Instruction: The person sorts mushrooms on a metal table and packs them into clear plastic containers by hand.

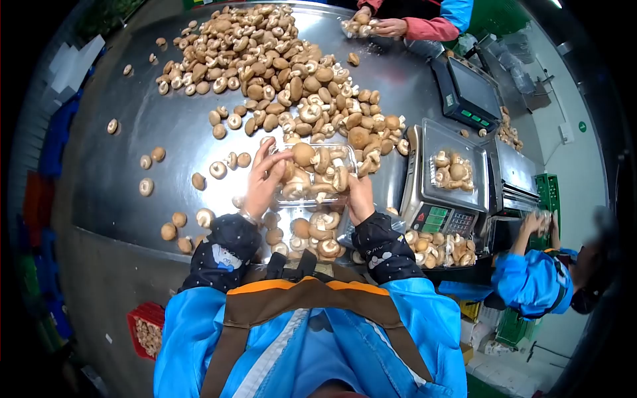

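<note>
A clear plastic tray (306,201) filled with brown shiitake mushrooms (321,174) is in front of me over the metal table. My right hand (360,198) grips the tray's right edge, its thumb along the side and its other fingers partly hidden. At the left edge, my left hand (261,182) has its fingers spread, the tips touching or just beside a round mushroom cap (303,154). More loose mushrooms (322,232) lie between my forearms, just below the tray.
A large shiitake pile (265,60) covers the metal table's (126,192) far side. At right, a scale (441,215) bears a filled tray (453,171); another scale (470,93) stands behind. One co-worker's hands (388,27) hold mushrooms; another person (537,278) works at right. A red crate (137,345) sits below left.
</note>
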### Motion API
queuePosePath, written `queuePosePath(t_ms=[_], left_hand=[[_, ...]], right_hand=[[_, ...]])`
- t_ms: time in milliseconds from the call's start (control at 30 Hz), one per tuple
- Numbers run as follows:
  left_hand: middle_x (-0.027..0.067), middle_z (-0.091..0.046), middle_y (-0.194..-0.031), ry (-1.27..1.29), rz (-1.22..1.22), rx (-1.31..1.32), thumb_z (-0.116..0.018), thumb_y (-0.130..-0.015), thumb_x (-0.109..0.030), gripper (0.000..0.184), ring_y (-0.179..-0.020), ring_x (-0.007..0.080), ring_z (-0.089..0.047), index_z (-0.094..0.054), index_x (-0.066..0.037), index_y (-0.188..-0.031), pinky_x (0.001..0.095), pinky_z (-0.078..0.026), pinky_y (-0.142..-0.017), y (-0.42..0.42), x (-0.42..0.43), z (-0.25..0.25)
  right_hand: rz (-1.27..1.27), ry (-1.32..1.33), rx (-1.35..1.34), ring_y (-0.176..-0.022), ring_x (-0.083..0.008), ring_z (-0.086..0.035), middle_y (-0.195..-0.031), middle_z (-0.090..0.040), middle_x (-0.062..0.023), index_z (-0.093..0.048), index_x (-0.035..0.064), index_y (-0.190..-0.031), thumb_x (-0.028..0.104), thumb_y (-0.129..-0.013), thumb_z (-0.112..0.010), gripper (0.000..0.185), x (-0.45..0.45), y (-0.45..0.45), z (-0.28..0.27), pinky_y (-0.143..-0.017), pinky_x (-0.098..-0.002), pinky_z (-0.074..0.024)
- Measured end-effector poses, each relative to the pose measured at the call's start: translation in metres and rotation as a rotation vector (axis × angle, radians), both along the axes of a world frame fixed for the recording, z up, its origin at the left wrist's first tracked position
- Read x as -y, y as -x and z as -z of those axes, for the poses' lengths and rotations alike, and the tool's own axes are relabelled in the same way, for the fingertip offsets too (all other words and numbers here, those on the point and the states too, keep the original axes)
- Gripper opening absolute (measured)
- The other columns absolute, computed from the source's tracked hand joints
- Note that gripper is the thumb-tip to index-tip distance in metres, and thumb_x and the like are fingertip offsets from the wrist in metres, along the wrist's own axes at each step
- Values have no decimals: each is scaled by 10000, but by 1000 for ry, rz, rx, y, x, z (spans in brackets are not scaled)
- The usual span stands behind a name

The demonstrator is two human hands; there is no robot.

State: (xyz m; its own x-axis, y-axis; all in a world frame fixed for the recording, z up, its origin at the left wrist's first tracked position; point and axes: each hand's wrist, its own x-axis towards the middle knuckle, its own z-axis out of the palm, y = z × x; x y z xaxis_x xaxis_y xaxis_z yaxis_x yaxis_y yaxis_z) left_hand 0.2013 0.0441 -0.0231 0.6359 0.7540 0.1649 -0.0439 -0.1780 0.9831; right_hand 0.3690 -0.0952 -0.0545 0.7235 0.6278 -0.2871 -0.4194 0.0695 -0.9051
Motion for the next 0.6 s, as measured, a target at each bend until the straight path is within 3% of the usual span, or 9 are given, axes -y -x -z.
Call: queuePosePath(t_ms=[33,167,200,233,267,300,367,500,600], left_hand=[[163,-353,-1410,80,0,23,-653,-824,-229,379,-1286,272,-373,-609,-102,-1178,380,-320,-1036,1,5,1],[172,-385,-1371,574,-161,162,-564,-872,-191,674,-1261,291,-401,-215,-209,-1448,389,-430,-964,5,18,-7],[175,-411,-1327,687,-82,191,-554,-862,-150,774,-1173,282,-493,-74,-233,-1463,388,-522,-854,8,12,-2],[201,-424,-1303,903,33,192,-620,-836,-152,779,-1165,311,-488,-141,-206,-1448,368,-512,-883,15,12,-4],[179,-458,-1271,1020,122,248,-620,-842,-159,726,-1106,281,-533,-190,-179,-1426,357,-531,-843,15,11,4],[158,-492,-1239,1151,206,300,-620,-848,-165,675,-1048,252,-578,-238,-151,-1404,346,-551,-804,18,16,9],[130,-530,-1183,1124,188,279,-600,-867,-115,570,-1011,221,-601,-300,-110,-1351,341,-555,-806,21,18,9],[133,-514,-1183,1016,148,394,-573,-878,-38,569,-1044,240,-584,-272,-112,-1355,357,-542,-846,26,24,7],[135,-509,-1190,1011,120,422,-589,-879,-52,573,-1065,239,-568,-272,-111,-1353,349,-540,-843,23,28,13]], right_hand=[[-44,35,-11,-683,-181,-645,-939,-625,-101,-493,1,-1154,110,-893,-489,283,4,3,0,-471,-284,-539],[-111,70,-58,-648,-182,-642,-924,-627,-108,-483,12,-1166,129,-899,-482,291,15,8,0,-448,-288,-531],[-115,73,-79,-636,-183,-640,-922,-628,-109,-484,14,-1165,133,-899,-481,291,15,12,-16,-443,-287,-529],[-116,73,-98,-624,-183,-637,-920,-629,-111,-485,15,-1164,137,-899,-480,292,13,13,-25,-439,-286,-527],[-121,65,-53,-597,-190,-636,-919,-634,-107,-478,14,-1182,132,-900,-464,306,16,14,-19,-416,-289,-512],[-140,111,-8,-696,-203,-636,-964,-624,-113,-475,19,-1208,124,-886,-480,339,18,15,-20,-511,-290,-522],[-115,139,134,-924,-232,-625,-1067,-597,-137,-472,27,-1247,115,-858,-511,400,17,19,-34,-701,-288,-530],[-199,196,849,-1071,-298,-537,-1228,-521,-172,-458,54,-1271,66,-813,-525,463,19,7,-70,-924,-369,-419],[-422,336,1352,-1214,-344,-425,-1333,-461,-155,-438,72,-1331,159,-840,-561,514,22,-5,-78,-1050,-408,-293]])
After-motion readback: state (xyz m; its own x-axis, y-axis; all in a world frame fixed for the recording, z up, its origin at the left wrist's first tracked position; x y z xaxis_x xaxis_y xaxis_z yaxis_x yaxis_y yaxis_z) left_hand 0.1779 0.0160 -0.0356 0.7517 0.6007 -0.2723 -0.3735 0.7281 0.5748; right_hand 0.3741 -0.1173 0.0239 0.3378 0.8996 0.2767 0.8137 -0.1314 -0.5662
